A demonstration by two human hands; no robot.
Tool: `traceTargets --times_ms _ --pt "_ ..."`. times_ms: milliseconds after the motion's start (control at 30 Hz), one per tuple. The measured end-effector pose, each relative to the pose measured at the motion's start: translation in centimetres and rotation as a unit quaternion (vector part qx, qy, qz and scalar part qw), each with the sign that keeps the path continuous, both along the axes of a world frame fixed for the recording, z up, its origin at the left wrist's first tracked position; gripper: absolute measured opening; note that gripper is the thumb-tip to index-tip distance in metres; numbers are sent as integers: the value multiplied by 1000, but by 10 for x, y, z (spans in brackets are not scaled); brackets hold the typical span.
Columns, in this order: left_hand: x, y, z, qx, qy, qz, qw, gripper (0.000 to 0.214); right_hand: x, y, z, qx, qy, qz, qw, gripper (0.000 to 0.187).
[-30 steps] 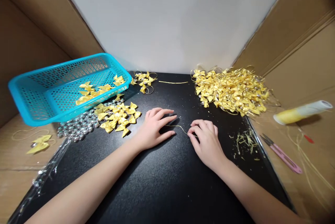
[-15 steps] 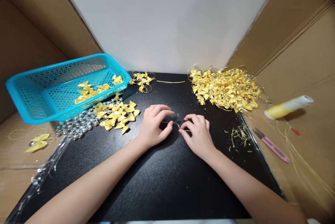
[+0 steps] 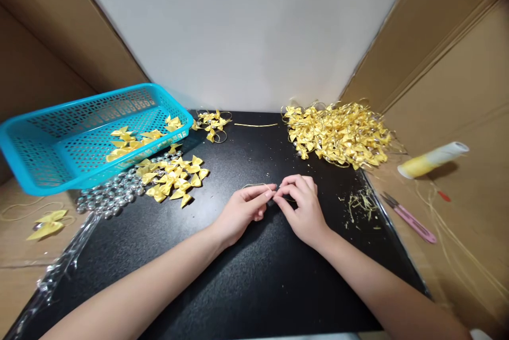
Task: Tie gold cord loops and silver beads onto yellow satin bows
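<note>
My left hand (image 3: 242,211) and my right hand (image 3: 303,208) meet at the middle of the black mat (image 3: 222,281), fingertips almost touching. Both pinch a thin gold cord (image 3: 254,186) that loops up between them. To the left of my left hand lies a small heap of yellow ribbon bows (image 3: 175,176) beside a patch of silver beads (image 3: 109,197). A big pile of finished yellow bows with gold loops (image 3: 338,134) sits at the back right.
A tilted blue plastic basket (image 3: 47,162) holding a few bows stands at the left. A yellow thread spool (image 3: 433,159) and pink snips (image 3: 409,219) lie on the cardboard at the right. Cord scraps (image 3: 360,205) dot the mat. Cardboard walls close in both sides.
My left hand went from lying flat on the mat to a pinch on the cord. Both hands drew together and lifted the cord into a loop.
</note>
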State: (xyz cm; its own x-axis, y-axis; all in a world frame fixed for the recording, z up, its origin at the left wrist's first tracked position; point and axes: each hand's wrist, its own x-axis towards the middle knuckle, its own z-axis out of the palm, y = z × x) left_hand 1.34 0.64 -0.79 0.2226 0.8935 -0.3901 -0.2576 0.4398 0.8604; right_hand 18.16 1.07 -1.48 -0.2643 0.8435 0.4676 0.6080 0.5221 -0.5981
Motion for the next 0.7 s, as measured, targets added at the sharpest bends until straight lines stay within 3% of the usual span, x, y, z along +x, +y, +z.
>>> traceTargets --times_ms 467,700 --pt "-5 9 2 22 -102 110 988 33 2 -2 -1 -19 -39 31 999 9" --pt "-15 15 4 76 -66 120 988 29 2 -3 0 -38 -59 51 996 8"
